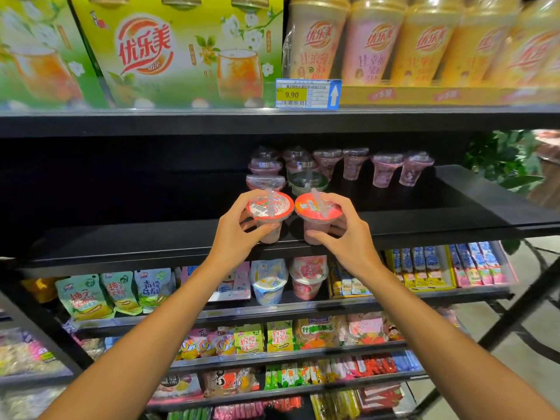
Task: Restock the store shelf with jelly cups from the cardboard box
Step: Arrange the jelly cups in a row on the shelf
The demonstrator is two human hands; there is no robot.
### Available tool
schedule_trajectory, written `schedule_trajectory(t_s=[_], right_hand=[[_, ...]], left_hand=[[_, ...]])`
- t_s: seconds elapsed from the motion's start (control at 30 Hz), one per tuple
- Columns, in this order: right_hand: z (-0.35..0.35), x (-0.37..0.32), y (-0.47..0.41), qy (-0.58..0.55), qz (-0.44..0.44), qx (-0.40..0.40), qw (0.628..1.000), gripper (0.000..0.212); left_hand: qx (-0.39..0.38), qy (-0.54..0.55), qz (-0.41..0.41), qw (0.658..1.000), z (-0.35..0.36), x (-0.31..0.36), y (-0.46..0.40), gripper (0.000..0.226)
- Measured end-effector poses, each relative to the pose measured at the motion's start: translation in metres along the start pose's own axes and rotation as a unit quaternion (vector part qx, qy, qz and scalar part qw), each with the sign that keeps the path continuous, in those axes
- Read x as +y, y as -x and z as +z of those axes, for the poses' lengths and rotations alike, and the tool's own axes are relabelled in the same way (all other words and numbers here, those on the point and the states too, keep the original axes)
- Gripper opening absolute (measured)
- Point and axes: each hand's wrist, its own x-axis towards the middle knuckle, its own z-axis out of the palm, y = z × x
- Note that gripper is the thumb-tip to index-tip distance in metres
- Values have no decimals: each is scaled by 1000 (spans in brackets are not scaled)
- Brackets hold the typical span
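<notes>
1. Left hand (239, 228) grip clasps a clear plastic jelly cup with red foil lid (269, 212); right hand (345, 234) grip clasps a second red-lidded clear cup (318, 212).
2. Both cups hover over the black store shelf (151, 241) front edge.
3. Probably light, thin-walled, crushable; hold the body below the rim.

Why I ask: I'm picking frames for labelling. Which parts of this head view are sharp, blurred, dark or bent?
Head view: the left hand and right hand, each holding a jelly cup, are sharp; the tall cups at the upper right smear with blur; the back of the black shelf sits in deep shadow; the shelf edges bow from the wide lens.
</notes>
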Motion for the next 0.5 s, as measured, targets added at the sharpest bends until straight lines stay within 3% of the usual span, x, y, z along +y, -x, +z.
schedule_trajectory(t_s=[0.2,0.5], right_hand=[[-35,-1,8,13,-4,25,1000,71],[-126,54,-23,11,-15,28,999,66]], left_hand=[[-38,11,23,999,25,22,-7,57],[-18,25,18,999,137,31,-41,55]])
